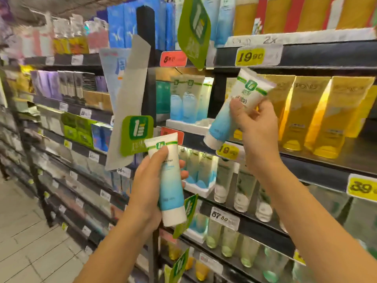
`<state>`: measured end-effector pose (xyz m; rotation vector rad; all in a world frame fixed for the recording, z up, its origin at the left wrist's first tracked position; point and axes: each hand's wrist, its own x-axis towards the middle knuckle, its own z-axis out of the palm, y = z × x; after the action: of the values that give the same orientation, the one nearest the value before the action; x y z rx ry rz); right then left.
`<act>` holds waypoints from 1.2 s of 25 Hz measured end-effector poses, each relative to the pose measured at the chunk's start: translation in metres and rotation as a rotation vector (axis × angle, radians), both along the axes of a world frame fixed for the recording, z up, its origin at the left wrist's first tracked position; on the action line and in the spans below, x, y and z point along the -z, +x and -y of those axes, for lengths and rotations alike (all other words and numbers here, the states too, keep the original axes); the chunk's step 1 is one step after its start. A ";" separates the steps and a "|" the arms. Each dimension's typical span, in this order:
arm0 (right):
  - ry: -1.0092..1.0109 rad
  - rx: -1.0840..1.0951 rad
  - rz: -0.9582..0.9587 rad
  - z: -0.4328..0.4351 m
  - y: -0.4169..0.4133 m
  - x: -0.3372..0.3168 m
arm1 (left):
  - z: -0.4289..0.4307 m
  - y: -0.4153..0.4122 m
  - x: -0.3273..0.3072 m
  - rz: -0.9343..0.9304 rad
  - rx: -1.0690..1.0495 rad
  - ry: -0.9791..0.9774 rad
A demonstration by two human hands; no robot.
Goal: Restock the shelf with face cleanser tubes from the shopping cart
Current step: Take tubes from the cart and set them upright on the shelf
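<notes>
Positioned in a shop aisle, facing dark metal shelving stocked in several tiers, with pale floor tiles at lower left. Gripped in the left hand, fingers and thumb wrapped round the middle: one face cleanser tube, white at the crimped top with a green band, blue lower down, white cap at the bottom, near upright, held in front of the shelving and not resting on it. Gripped in the right hand, raised higher and further right, thumb across the front and fingers curled behind: a second tube of the same design, tilted with its cap down and to the left, in the air before the middle tier. Standing on that tier in a white tray: matching shelved tubes, upright, caps down. Beside them to the right: a row of yellow Pond's tubes. Fixed along the shelf edges: a yellow price tag reading 19.90, a red price tag and a white price tag. Hanging out from the shelving: a green sign above and a square green sign just left of the left hand. Far aisle at left blurred, goods there not legible.
</notes>
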<state>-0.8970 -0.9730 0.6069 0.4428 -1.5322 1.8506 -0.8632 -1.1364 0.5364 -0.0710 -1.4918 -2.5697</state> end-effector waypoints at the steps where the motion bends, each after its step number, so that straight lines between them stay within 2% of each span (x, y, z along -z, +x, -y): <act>1: 0.041 0.086 -0.058 0.001 -0.012 -0.004 | 0.000 -0.010 -0.001 0.003 0.013 0.015; 4: 0.231 0.278 -0.156 0.004 -0.047 -0.007 | -0.001 -0.038 -0.004 0.006 0.050 0.050; 7: 0.414 0.344 -0.202 0.003 -0.072 -0.007 | 0.002 -0.060 -0.011 -0.006 0.105 0.050; 9: 0.473 0.392 -0.165 0.003 -0.089 -0.009 | 0.005 -0.073 -0.015 -0.018 0.144 0.037; 16: 0.442 0.538 0.212 0.013 -0.137 -0.008 | 0.020 -0.099 -0.020 0.018 0.262 0.016; 19: 0.282 0.406 0.290 0.020 -0.151 -0.017 | 0.026 -0.107 -0.021 0.020 0.300 0.021; 24: 0.331 0.602 0.412 0.021 -0.177 -0.036 | 0.034 -0.116 -0.018 0.031 0.355 0.031; 30: 0.406 0.568 0.463 0.013 -0.186 -0.036 | 0.036 -0.127 -0.016 0.048 0.395 0.022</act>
<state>-1.0829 -0.9858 0.6426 -0.2586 -2.0861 1.2428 -0.9897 -1.1724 0.5524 -0.3350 -1.6039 -2.9074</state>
